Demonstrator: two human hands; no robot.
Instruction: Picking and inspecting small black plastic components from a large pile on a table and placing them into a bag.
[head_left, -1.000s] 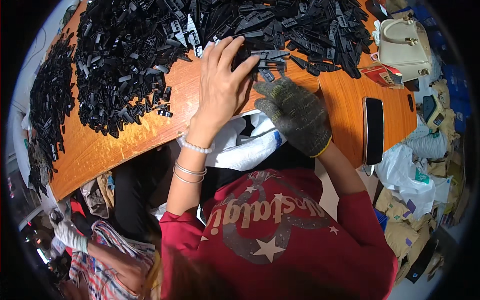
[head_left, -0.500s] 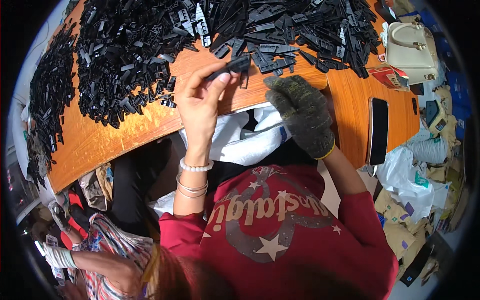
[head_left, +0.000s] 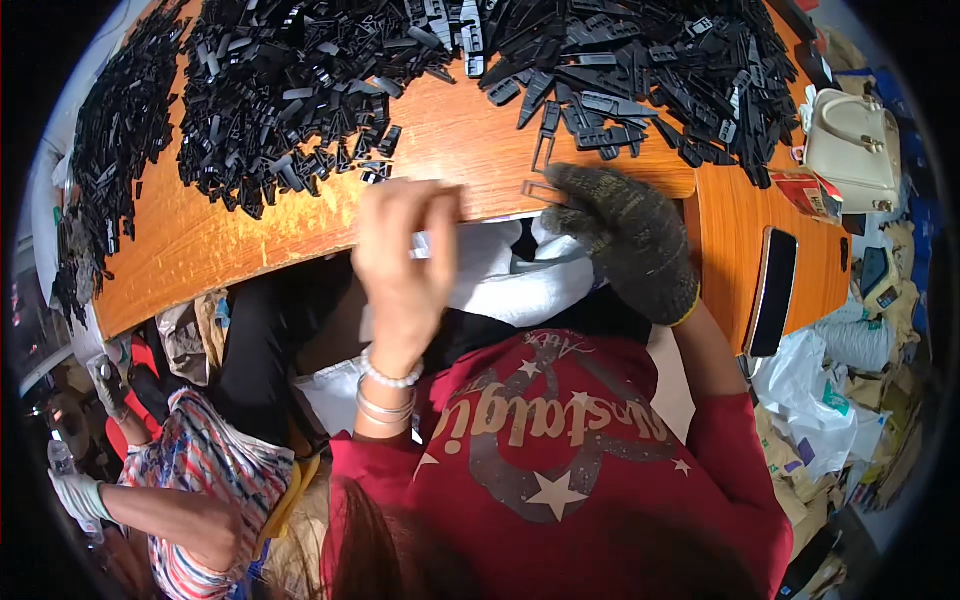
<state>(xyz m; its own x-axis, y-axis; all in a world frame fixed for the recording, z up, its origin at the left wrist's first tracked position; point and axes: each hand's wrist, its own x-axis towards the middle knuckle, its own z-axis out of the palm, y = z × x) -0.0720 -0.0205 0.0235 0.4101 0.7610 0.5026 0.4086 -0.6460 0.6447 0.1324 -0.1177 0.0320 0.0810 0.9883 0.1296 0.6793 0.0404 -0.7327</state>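
Note:
My right hand [head_left: 632,238], in a dark knitted glove, is over the table's front edge. A thin black rectangular plastic frame [head_left: 541,192] sticks out from its closed thumb and fingers. Just beyond lies another narrow black frame piece [head_left: 544,145] on the wood. My left hand [head_left: 408,255], bare with bracelets at the wrist, is raised at the table edge with fingers bent. Motion blurs it, so I cannot make out whether anything is in it. Ahead of it spreads a heap of small black clips [head_left: 300,100]; to the right is a pile of long tapered black plastic parts [head_left: 650,75].
A phone [head_left: 773,290] lies on the right side table [head_left: 720,250], below a cream handbag [head_left: 850,140] and a red packet [head_left: 808,195]. White sacking [head_left: 530,290] hangs beneath the table edge. At lower left is another person's gloved hand [head_left: 80,497]. Plastic bags [head_left: 815,400] crowd the right.
My left hand has come down toward me, and the dark part it held no longer shows. A thin frame now projects from my right glove. The whole view has shifted slightly.

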